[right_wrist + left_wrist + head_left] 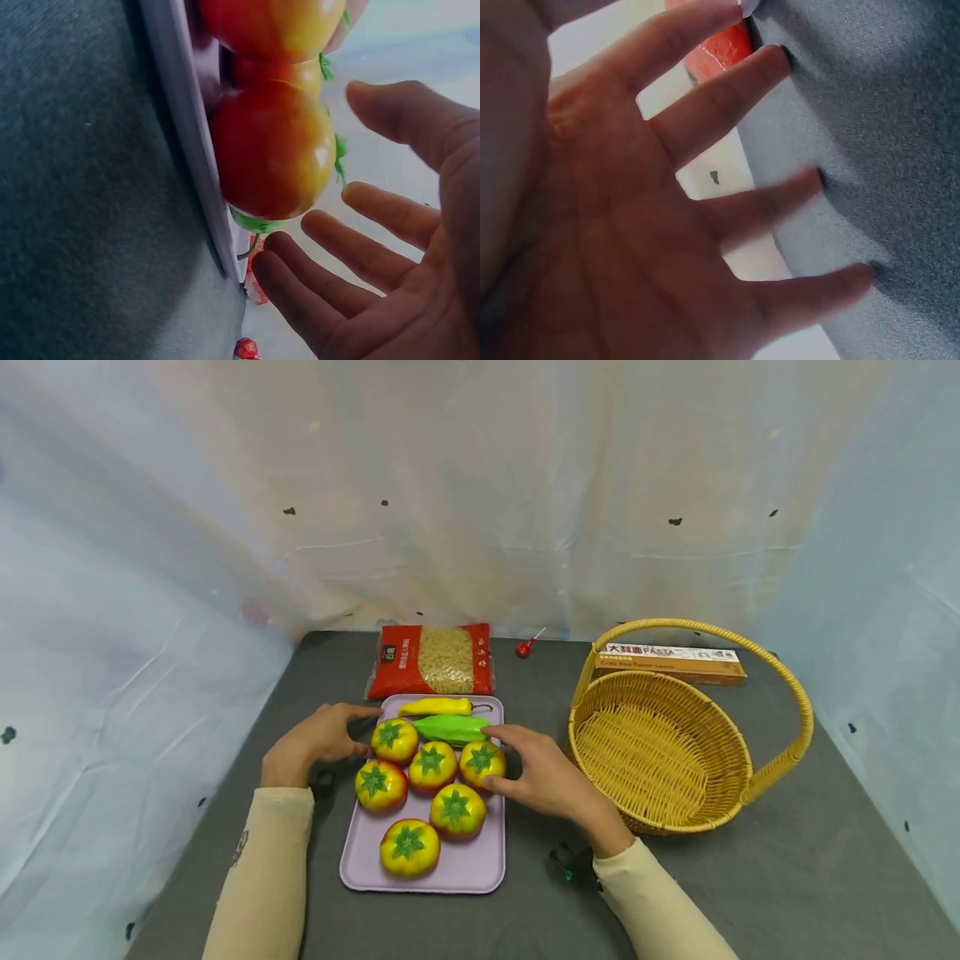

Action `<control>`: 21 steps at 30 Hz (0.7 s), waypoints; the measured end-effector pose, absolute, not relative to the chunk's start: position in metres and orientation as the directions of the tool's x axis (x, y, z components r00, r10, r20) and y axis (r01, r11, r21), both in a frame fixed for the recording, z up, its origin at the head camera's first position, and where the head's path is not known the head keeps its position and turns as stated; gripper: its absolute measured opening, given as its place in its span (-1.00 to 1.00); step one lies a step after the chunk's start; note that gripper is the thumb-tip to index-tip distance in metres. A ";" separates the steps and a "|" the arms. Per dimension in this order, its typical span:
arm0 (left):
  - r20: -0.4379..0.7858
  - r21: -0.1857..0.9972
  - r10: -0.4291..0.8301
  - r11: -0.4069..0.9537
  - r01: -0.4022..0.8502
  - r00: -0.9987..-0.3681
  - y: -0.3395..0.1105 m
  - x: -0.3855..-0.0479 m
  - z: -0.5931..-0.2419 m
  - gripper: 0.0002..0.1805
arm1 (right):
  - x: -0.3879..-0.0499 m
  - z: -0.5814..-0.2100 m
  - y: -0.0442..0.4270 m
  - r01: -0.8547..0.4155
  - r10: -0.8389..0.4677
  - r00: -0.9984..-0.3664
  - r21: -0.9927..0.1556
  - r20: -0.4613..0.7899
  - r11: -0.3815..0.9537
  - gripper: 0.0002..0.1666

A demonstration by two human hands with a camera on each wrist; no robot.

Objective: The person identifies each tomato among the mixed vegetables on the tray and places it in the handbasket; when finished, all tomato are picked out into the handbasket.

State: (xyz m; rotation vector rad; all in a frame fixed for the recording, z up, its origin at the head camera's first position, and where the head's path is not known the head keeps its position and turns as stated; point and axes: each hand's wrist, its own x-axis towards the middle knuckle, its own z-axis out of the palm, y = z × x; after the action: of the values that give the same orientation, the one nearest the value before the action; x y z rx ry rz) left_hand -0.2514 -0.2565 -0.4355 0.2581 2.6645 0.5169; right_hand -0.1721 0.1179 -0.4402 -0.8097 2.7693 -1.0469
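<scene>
A lilac tray (467, 883) bears several yellow-and-red tomatoes with green star-shaped tops, a green pepper-like vegetable (452, 729) and a yellow pepper (437, 706). At the tray's left edge is my left hand (324, 739); its fingers are spread and straight, with fingertips down on the grey cloth in the left wrist view. My right hand (547, 770) is over the tray's right edge, fingers parted about the rightmost tomato (482, 762). In the right wrist view a gap shows between those fingers and the nearest tomato (274, 150). Neither hand grips anything.
Right of the tray stands a yellow wicker basket (641, 760) with a tall handle. Behind it lies a pasta box (667, 664). A red pasta bag (433, 660) lies behind the tray, with a red lollipop (523, 649) to its right. Pale sheets hang around the table.
</scene>
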 end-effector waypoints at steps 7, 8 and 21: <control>-0.398 0.349 0.240 0.932 0.095 -0.885 -0.253 -0.247 -0.429 -0.10 | -0.172 -0.448 0.113 -0.467 -0.516 -0.849 -0.618 0.114 0.632 -0.24; -0.403 0.345 0.238 0.934 0.094 -0.884 -0.253 -0.246 -0.429 -0.09 | -0.172 -0.449 0.112 -0.470 -0.521 -0.846 -0.618 0.112 0.630 -0.25; -0.410 0.364 0.240 0.928 0.083 -0.880 -0.251 -0.246 -0.426 -0.06 | -0.172 -0.450 0.112 -0.464 -0.525 -0.844 -0.638 0.108 0.615 -0.25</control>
State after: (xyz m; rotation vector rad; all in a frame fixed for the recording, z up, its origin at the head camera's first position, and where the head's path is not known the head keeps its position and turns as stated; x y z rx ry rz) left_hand -0.2460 -0.2513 -0.4256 0.2330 2.6260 0.4679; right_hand -0.1719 0.1124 -0.4500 -0.8415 2.7424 -1.0441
